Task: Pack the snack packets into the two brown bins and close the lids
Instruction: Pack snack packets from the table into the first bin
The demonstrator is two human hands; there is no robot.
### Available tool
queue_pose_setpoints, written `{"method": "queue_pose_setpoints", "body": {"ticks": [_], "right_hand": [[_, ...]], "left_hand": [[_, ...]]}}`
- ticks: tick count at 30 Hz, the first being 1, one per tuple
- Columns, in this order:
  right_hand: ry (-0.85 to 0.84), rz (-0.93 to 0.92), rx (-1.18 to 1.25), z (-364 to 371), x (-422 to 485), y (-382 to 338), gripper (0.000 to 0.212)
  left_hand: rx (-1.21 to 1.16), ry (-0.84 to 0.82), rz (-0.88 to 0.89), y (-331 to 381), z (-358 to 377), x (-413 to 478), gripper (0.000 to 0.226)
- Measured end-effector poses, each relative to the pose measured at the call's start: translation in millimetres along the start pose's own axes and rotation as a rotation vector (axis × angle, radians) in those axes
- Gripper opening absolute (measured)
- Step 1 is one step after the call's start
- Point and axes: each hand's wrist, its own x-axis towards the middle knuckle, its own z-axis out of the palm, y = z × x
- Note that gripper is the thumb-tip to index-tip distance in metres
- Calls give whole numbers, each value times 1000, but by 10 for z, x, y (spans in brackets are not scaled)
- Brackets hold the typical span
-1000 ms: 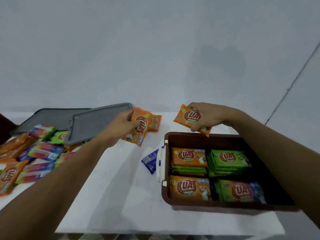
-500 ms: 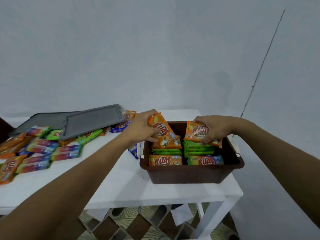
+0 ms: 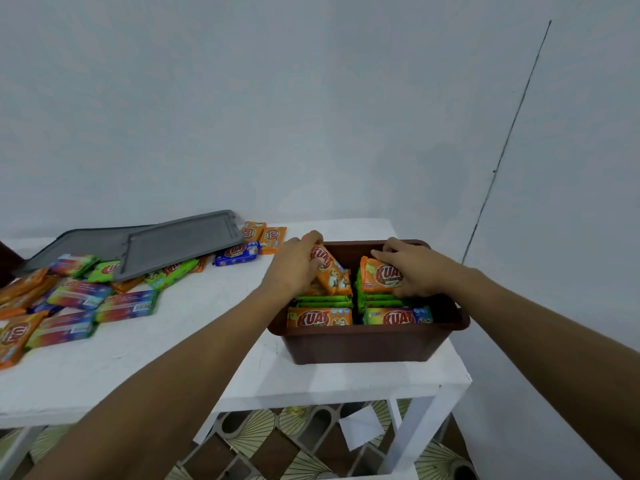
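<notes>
Over the brown bin [image 3: 363, 344], left hand [image 3: 294, 268] clasps a tilted orange packet [image 3: 330, 273], right hand [image 3: 412, 268] another; stacked crooked, they'd obstruct the lid [image 3: 180, 242].

Reaching forward with both bare arms, long and nearly straight, coming in from the bottom corners and angling toward each other. Holding the left hand [image 3: 294, 268] with its back up, wrist pretty much in line with the forearm, fingers [image 3: 313, 237] curled over the top edge of an orange packet [image 3: 330, 271] and gripping it tilted. Same deal on the right: right hand [image 3: 412, 268] palm down, wrist bent a bit inward, fingers [image 3: 381, 254] laid across a second orange packet [image 3: 379, 277] and clamping it from above. Parked close side by side, no contact between the hands. Can't really make out either thumb.
</notes>
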Motion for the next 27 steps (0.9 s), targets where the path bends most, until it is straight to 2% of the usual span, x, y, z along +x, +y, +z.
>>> {"method": "queue_pose_setpoints", "body": {"ticks": [4, 7, 9, 13, 18, 22, 27], "right_hand": [[53, -29, 21, 58, 5, 72, 74], [82, -45, 29, 60, 32, 116, 53], [78, -38, 47, 65, 49, 130, 50], [102, -47, 54, 78, 95, 134, 53], [126, -50, 34, 120, 101, 150, 58], [168, -39, -10, 157, 107, 136, 54], [208, -29, -17, 173, 81, 119, 55]], "left_hand": [[185, -55, -18, 23, -27, 26, 44], [403, -121, -6, 118, -49, 41, 61], [555, -160, -15, 177, -88, 75, 69], [809, -181, 28, 230, -108, 126, 67], [700, -213, 214, 108, 13, 174, 56], [647, -339, 321, 32, 50, 228, 68], [639, -229, 333, -91, 76, 270, 63]]}}
